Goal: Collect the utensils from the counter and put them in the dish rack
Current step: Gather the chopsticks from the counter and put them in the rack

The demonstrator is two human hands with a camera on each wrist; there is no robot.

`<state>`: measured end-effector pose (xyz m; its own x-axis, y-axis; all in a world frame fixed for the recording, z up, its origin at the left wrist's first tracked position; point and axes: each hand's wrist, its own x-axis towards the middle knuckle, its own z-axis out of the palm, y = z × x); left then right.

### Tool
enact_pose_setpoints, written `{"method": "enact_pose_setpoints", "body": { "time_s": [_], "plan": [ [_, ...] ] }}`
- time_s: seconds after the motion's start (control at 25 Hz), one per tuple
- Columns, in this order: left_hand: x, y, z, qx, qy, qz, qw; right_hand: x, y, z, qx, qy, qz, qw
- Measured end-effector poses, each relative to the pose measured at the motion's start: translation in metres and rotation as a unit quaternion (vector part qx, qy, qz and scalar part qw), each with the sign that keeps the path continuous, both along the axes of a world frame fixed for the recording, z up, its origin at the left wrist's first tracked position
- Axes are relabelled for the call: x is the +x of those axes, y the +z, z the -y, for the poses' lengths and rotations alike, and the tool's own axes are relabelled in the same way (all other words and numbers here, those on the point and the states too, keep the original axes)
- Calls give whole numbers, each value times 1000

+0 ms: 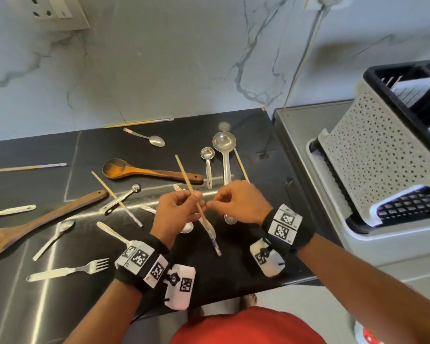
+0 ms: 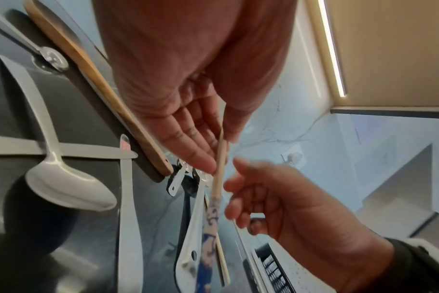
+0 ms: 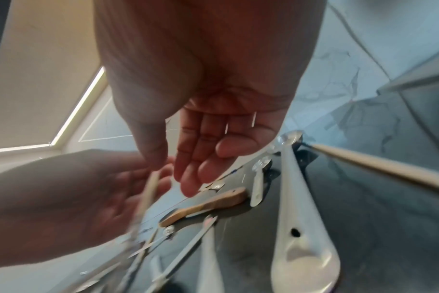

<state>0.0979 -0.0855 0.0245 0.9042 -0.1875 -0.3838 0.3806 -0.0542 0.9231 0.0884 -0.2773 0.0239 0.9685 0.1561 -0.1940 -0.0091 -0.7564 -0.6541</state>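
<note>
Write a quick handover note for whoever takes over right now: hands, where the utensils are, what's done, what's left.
Left hand: holds one chopstick above the counter.
Right hand: next to the left, fingers loosely curled, grip empty.
Counter: wooden spoon, ladle, fork, spatula, spoons and other chopsticks all lie scattered.
Dish rack: to the right; no utensils visible in it.
Left: nearly everything.

Five chopsticks [image 1: 139, 123] [image 1: 25, 167] [image 1: 104, 185] [image 1: 184, 173] [image 1: 241, 167], two wooden utensils [image 1: 147, 171] [image 1: 35, 219], one fork [image 1: 67, 269], one ladle [image 1: 224, 155], one dish rack [image 1: 372, 155].

Black wristbands [image 1: 292, 229] bearing white square-patterned marker blocks; red garment [image 1: 246, 328].
</note>
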Motion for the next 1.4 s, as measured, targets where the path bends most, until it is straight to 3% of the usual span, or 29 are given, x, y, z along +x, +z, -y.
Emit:
{"method": "enact_pose_setpoints", "body": {
  "time_s": [0.12, 0.2, 0.44, 0.64, 0.8, 0.92, 1.16, 1.32, 1.4],
  "plan": [
    [0, -1, 2, -6, 64, -15, 998, 32, -13, 50, -169, -107, 1, 980],
    [-4, -3, 3, -9, 86, -27, 996, 48, -23, 71, -222, -154, -42, 962],
    [-19, -13, 23, -11, 115, -45, 992, 61, -40, 83, -208, -133, -84, 965],
    [-15, -16, 34, 26, 99, -19, 995, 31, -24, 132, -201, -141, -63, 967],
    [-10, -10, 48, 70, 51, 27, 996, -8, 1, 169, -177, -143, -4, 974],
    [-6, -4, 60, 97, -2, 97, 991, -26, 25, 178, -97, -70, 43, 992],
    [0, 16, 81, 171, -144, 251, 942, -27, 79, 170, -6, 83, 75, 994],
    [-11, 23, 89, 168, -246, 253, 920, -5, 86, 144, 65, 117, 62, 989],
    [-17, 24, 83, 166, -253, 245, 921, 6, 84, 132, 81, 125, 46, 988]
  ]
}}
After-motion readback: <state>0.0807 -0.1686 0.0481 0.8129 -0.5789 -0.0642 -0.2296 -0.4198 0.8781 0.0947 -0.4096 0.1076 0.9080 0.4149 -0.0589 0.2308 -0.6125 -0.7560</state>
